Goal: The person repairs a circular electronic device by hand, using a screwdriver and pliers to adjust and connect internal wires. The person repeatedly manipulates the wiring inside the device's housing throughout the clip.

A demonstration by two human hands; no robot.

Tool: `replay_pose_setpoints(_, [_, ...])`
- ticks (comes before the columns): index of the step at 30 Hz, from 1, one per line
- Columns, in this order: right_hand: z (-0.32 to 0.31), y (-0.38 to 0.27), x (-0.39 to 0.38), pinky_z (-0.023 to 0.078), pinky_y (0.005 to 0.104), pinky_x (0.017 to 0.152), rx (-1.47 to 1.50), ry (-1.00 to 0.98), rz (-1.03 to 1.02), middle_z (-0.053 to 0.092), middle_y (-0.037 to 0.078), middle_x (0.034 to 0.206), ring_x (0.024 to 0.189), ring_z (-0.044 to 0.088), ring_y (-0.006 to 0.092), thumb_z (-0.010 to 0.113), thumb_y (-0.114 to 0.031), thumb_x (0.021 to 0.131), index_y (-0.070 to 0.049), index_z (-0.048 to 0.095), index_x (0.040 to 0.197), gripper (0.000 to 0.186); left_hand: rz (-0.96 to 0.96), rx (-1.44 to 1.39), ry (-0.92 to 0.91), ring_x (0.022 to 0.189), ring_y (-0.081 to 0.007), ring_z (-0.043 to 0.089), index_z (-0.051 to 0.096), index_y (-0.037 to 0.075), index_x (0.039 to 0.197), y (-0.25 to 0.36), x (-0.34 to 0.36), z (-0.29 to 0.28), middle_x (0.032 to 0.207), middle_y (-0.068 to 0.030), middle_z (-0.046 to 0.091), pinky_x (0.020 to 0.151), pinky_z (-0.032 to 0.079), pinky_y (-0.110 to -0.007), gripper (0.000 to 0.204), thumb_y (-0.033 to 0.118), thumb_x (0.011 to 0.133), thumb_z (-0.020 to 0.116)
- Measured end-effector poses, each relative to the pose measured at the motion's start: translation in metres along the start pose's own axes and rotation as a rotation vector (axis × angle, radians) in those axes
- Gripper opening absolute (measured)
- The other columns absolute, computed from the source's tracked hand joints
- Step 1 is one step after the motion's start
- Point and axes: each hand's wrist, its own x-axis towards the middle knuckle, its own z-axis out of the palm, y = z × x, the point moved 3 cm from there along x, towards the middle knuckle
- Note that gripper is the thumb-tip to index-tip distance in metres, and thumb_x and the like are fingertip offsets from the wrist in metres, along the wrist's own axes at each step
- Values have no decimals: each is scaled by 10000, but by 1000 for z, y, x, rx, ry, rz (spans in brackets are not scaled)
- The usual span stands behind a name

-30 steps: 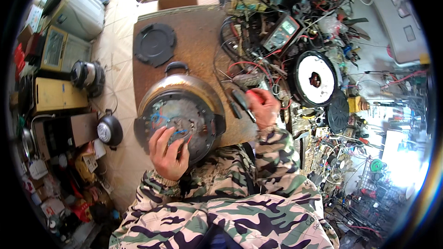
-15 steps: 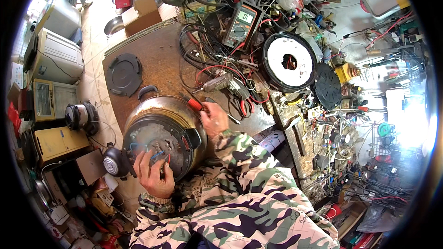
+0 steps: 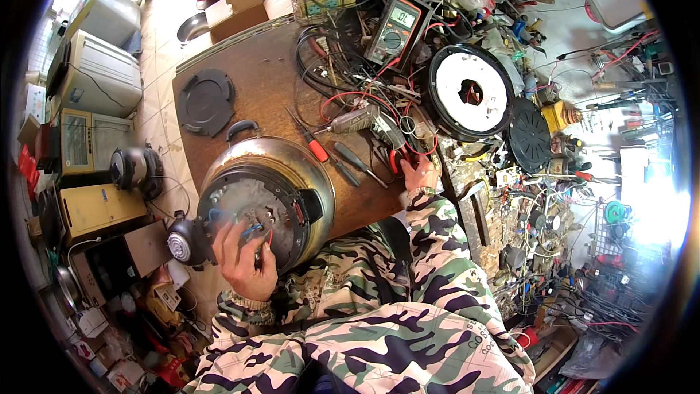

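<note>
A rounded metal cooker body (image 3: 321, 182) sits on the bench, its dark round underside (image 3: 240, 193) turned up with blue and red wires coming out. At that underside my left hand (image 3: 248, 266) is closed in a pinch on a thin red wire (image 3: 271, 236). Farther right, by the bench edge, my right hand (image 3: 421, 174) has its fingers around the handles of red-handled pliers (image 3: 394, 162); the grip is partly hidden. Between the hands lie a red-handled screwdriver (image 3: 317, 149), a grey-handled screwdriver (image 3: 350, 155) and another dark-handled tool (image 3: 345, 172).
A heat gun-like grey power tool (image 3: 354, 120) lies beyond the screwdrivers. Behind it are a multimeter (image 3: 397, 31) and tangled cables (image 3: 321, 58). A round black-rimmed part with a white inside (image 3: 470, 93) stands right. A black disc (image 3: 206, 102) lies far left on the bench (image 3: 262, 87).
My right hand has left the red-handled screwdriver, which now lies on the bench, and moved right to the pliers. My left hand stays at the cooker's underside.
</note>
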Motion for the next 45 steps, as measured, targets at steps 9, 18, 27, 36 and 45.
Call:
replay_pose_setpoints(9, [16, 13, 12, 610, 489, 837, 118, -197, 22, 799, 225, 955, 896, 782, 406, 870, -371, 836, 7, 793, 1026, 430, -46, 40, 32, 1356, -469, 592, 783, 26, 952, -2, -6, 0, 1353, -200, 704, 1109, 492, -570, 203, 15, 750, 758])
replay_pose_setpoints(18, [-19, 3, 31, 571, 581, 935, 46, -418, -179, 753, 319, 1115, 1050, 718, 521, 697, -445, 870, 3, 725, 1204, 559, -65, 52, 27, 1353, -474, 587, 775, 22, 961, 0, 0, 2, 1348, -203, 702, 1122, 480, -570, 212, 13, 750, 759])
replay_pose_setpoints(27, [-76, -11, 42, 620, 572, 757, -270, -413, -364, 783, 211, 877, 834, 772, 452, 737, -519, 955, -133, 793, 1013, 394, -108, 80, 33, 1315, -478, 604, 770, 24, 967, 0, -4, -13, 1324, -218, 704, 1119, 480, -562, 200, 20, 768, 785])
replay_pose_setpoints(36, [-197, -20, -14, 471, 338, 564, 1301, -659, -203, 604, 112, 778, 661, 593, 209, 706, -319, 1054, -20, 663, 1086, 304, -125, 15, 70, 1304, -455, 618, 769, 47, 961, -5, -2, -9, 1329, -186, 704, 1072, 519, -542, 225, 15, 746, 828])
replay_pose_setpoints(45, [-232, -114, -93, 543, 269, 770, 970, -410, -134, 487, 251, 1648, 1108, 712, 250, 700, -281, 1069, 46, 576, 1463, 527, 78, -18, 103, 1314, -418, 622, 762, 60, 979, -17, 13, -37, 1336, -161, 707, 1109, 507, -501, 257, 17, 739, 844])
